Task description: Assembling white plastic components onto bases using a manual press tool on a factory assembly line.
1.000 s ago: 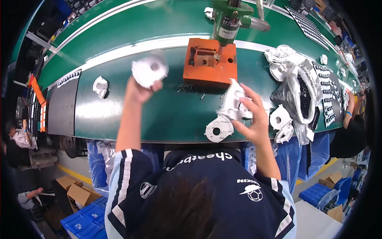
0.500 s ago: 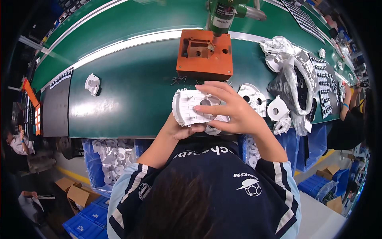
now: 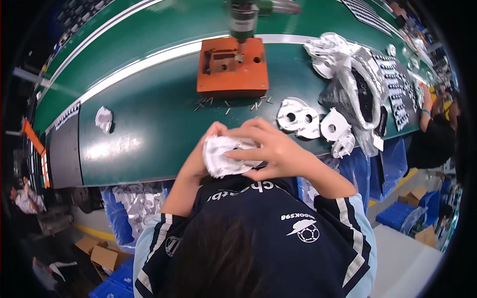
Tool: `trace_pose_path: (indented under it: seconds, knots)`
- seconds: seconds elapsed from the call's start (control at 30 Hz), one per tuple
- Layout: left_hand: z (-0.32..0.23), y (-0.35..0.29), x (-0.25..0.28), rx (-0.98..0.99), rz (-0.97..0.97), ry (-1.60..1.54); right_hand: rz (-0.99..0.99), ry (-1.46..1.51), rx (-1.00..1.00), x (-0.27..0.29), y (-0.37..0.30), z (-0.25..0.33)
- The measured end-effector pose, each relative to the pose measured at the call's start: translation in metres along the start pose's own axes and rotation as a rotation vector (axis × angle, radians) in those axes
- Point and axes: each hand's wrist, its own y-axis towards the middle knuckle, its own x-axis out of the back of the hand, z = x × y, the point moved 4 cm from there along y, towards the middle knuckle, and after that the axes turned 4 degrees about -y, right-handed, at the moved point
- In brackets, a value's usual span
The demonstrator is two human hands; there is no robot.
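Observation:
A white plastic housing (image 3: 221,156) with a curved left edge is held close to my body at the bench's front edge. My left hand (image 3: 211,135) grips it from behind and the left, its fingers partly hidden. Across its right side my right hand (image 3: 266,151) is closed, with fingers over the upper face and the thumb below. Beyond my hands, several small metal pins (image 3: 227,108) lie scattered before an orange fixture block (image 3: 232,82) with a recess in its top. A green press head (image 3: 243,22) stands over that block, its tip near the recess.
White plastic parts (image 3: 298,118) lie to my right, beside a clear plastic bag (image 3: 365,94) and trays of small black pieces (image 3: 392,89). One white part (image 3: 104,119) sits on the left. Bins of white parts (image 3: 136,203) stand below the bench edge. Another person's arm (image 3: 426,111) shows far right.
The housing has come down and left toward my body, and it is tilted and turned. My left hand has shifted up behind it. The whole view has swung slightly, uncovering the pins.

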Motion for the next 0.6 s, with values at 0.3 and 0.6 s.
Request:
trace_pose_path:
  seconds: [0.3,0.6]
  knots:
    - [-0.025,0.001,-0.006,0.174,0.277,0.053,0.07,0.175,-0.321,0.006,-0.014,-0.002]
    - [-0.028,0.003,0.005,0.115,0.262,0.074,-0.12,0.041,-0.277,0.022,-0.028,-0.016]
